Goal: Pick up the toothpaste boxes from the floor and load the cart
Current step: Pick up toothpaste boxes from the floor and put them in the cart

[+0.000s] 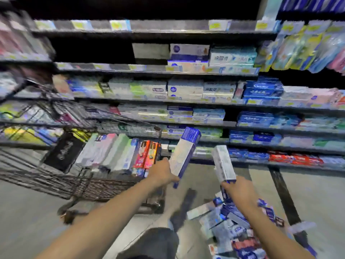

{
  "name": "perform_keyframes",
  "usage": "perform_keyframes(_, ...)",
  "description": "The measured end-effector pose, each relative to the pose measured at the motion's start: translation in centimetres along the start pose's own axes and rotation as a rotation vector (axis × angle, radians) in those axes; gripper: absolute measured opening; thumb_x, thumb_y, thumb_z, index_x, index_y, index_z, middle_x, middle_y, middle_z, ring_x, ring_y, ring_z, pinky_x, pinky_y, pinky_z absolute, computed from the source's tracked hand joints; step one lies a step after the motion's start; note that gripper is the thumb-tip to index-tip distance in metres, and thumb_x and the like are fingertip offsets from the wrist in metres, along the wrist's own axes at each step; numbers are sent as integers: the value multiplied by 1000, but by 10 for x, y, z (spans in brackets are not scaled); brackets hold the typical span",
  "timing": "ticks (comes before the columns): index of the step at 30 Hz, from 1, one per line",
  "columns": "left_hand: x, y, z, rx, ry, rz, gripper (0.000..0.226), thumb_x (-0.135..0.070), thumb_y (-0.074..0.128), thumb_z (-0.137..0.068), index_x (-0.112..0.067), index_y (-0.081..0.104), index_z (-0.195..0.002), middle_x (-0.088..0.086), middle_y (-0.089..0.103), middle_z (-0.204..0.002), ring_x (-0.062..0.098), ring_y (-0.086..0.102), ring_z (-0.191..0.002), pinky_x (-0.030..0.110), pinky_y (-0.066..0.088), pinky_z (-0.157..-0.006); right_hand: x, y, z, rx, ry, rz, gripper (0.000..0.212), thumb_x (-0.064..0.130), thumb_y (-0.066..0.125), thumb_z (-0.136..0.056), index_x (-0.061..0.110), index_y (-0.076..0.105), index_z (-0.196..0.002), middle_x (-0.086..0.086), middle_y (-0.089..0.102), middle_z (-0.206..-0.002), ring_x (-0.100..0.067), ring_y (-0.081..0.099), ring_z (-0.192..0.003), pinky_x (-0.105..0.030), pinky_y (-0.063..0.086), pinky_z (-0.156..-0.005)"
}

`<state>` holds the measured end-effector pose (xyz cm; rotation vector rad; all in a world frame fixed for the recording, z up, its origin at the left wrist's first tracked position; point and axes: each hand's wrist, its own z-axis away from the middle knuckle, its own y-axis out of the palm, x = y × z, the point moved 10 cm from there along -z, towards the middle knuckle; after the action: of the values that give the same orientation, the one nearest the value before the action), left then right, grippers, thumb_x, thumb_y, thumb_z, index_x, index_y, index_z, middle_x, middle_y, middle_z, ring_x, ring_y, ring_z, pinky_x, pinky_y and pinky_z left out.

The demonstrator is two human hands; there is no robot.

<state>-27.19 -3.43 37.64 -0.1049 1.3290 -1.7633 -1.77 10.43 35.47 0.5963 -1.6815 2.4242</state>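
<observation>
My left hand [162, 173] grips a white and blue toothpaste box [184, 154] by its lower end, tilted upward just right of the cart's front corner. My right hand [238, 190] holds a second white and blue toothpaste box [223, 164], also raised off the floor. A pile of several toothpaste boxes [231, 223] lies on the grey floor under my right forearm. The black wire cart [56, 182] stands at the left, with rows of boxes [119, 154] stacked upright inside it.
Store shelves [186, 101] full of toothpaste boxes run across the back, close behind the cart. Hanging packets [308, 49] fill the upper right. My knee in dark clothing [155, 242] is at the bottom centre. A dark floor strip [285, 195] runs at the right.
</observation>
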Motion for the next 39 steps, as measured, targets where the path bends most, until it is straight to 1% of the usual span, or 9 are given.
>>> perform_keyframes(4,71,-45,19,-88,-120,6,70,-42,77,-70,-8,47,-123,8,59,-118,29,57,-110,35,47,-83,76,21,12,17,-97,36,31,40,66,-78,10,64,-86,-12,68,-86,-29,65,-84,-28,35,-56)
perform_keyframes(8,135,-81,19,-142,-199,108,61,-37,74,-73,-7,48,-119,10,58,-119,29,57,-109,33,46,-81,158,53,16,67,-194,59,32,42,65,-78,11,64,-85,-11,70,-90,-29,66,-84,-29,37,-58)
perform_keyframes(12,200,-114,2,-152,-246,150,67,-42,74,-70,-8,48,-122,9,59,-118,27,58,-107,33,48,-78,242,89,21,91,-270,60,32,42,66,-79,11,64,-87,-10,68,-91,-29,65,-89,-28,38,-60)
perform_keyframes(19,303,-163,-66,-84,-240,131,53,-39,72,-72,-11,49,-111,2,54,-96,21,53,-87,29,47,-71,353,167,16,128,-253,110,36,50,66,-81,16,59,-88,-4,69,-91,-22,65,-80,-27,42,-57)
perform_keyframes(24,344,-168,-124,32,-212,83,51,-41,72,-71,-10,50,-106,0,57,-88,21,56,-84,29,50,-72,379,209,14,142,-90,161,43,51,63,-84,17,43,-68,1,57,-76,-17,51,-66,-26,37,-50)
perform_keyframes(26,356,-162,-140,60,-221,42,55,-41,71,-71,-10,52,-112,4,62,-102,24,60,-97,29,49,-79,378,225,11,159,-4,137,47,53,65,-82,19,40,-62,3,52,-66,-14,49,-59,-27,41,-50)
perform_keyframes(30,365,-134,-165,182,-200,87,44,-43,66,-72,-16,49,-103,4,61,-115,23,59,-108,27,45,-83,375,251,0,234,115,132,45,52,61,-85,23,35,-64,6,42,-63,-8,40,-55,-24,31,-47)
perform_keyframes(36,365,-92,-216,173,-184,141,43,-36,64,-79,-12,53,-113,3,60,-116,21,59,-98,27,48,-81,385,303,-45,321,212,125,33,47,61,-86,23,47,-68,4,59,-79,-17,60,-78,-24,44,-65)
perform_keyframes(39,365,-61,-250,218,-155,106,42,-33,58,-86,-14,50,-123,3,55,-124,21,55,-116,30,44,-93,396,332,-77,321,182,130,23,43,58,-89,21,54,-82,4,58,-80,-16,57,-75,-23,40,-63)
